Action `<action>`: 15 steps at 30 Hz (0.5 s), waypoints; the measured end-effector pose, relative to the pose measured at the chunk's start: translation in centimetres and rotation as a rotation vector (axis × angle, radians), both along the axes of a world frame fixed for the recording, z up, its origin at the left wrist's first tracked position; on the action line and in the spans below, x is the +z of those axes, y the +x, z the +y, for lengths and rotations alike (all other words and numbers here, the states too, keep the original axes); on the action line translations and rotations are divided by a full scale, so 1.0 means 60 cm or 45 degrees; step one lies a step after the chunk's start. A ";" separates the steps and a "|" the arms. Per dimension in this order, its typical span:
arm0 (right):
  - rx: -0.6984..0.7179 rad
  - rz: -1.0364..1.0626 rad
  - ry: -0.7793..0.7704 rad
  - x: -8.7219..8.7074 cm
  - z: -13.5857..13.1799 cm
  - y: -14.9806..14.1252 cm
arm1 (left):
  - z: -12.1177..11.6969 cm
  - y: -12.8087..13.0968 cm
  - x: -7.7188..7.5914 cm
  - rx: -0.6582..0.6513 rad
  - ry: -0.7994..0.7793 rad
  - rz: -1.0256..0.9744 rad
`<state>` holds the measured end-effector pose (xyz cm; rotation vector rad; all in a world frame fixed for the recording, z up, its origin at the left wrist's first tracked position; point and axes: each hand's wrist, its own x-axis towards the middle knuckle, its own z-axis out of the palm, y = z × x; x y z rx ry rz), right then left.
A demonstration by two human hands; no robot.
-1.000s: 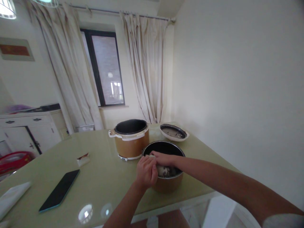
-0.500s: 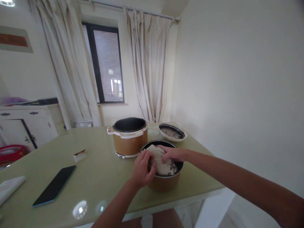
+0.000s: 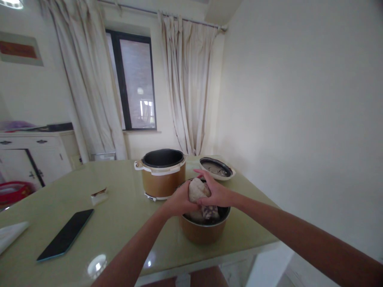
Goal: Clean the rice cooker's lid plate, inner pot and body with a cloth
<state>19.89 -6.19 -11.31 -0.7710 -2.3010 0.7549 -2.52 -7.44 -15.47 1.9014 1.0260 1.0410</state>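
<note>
A whitish cloth with a dark-patterned end point(image 3: 197, 190) is bunched up at the mouth of a brown pot with a dark inside point(image 3: 205, 232). My left hand point(image 3: 178, 200) is closed around its left side, thumb underneath. From the right, my right hand point(image 3: 220, 192) grips the same cloth, with some fingers stretched toward the back. Part of the cloth hangs down into the pot, so the pot's bottom is hidden.
Behind the pot stands a gold cooker body point(image 3: 163, 181) with a white rim. A round lid point(image 3: 216, 169) lies upside down at the back right. On the left are a dark phone point(image 3: 66, 235), a small white item point(image 3: 99, 196) and a white object point(image 3: 12, 235). A wall rises beyond the right.
Both hands have lifted the cloth upward and gathered it into a tighter bunch at the pot's mouth. My right hand's fingers have come up out of the pot.
</note>
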 end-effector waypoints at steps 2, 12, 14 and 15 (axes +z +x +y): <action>-0.082 0.051 0.090 -0.003 0.007 -0.001 | 0.006 0.003 0.000 0.083 -0.010 -0.091; -0.019 0.259 -0.463 -0.012 0.018 0.002 | -0.013 0.014 0.026 -0.035 -0.039 -0.274; -0.156 0.110 -0.317 -0.013 0.023 0.006 | -0.005 0.008 0.019 0.124 0.118 -0.097; -0.235 -0.014 -0.251 -0.013 0.027 0.008 | -0.001 0.006 0.013 0.240 0.191 0.018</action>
